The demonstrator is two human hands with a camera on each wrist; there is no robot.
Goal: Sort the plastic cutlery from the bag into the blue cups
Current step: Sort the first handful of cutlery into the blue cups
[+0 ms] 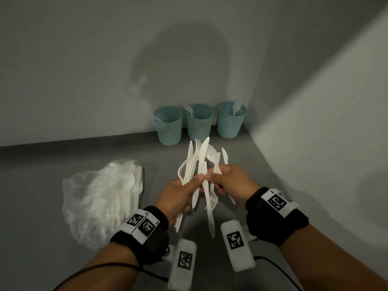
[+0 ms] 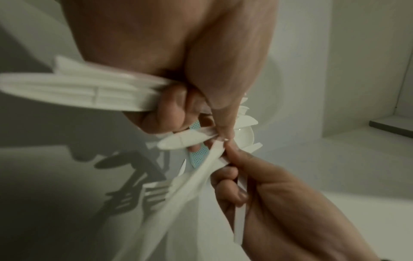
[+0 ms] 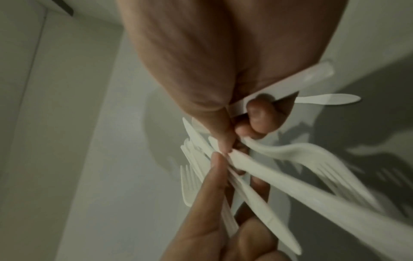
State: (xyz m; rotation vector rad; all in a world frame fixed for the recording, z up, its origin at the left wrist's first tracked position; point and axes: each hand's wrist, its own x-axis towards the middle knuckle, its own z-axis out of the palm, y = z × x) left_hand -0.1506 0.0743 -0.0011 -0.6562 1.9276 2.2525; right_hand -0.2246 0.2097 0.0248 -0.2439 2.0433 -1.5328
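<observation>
Both forearms reaching forward side by side with banded wrists, left hand (image 1: 180,194) with fingers curled and thumb pressed down in a grip, right hand (image 1: 233,181) just beside it, thumb and forefinger pinching, the two thumb tips nearly touching

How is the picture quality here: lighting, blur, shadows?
Head view: dim, a large head-shaped shadow on the wall, cups sharp. Left wrist view: cutlery smeared with motion blur. Right wrist view: forks blurred, hard shadows behind.

Bare counter (image 1: 241,156) separates hands (image 1: 210,185) from cups (image 1: 200,120).
</observation>
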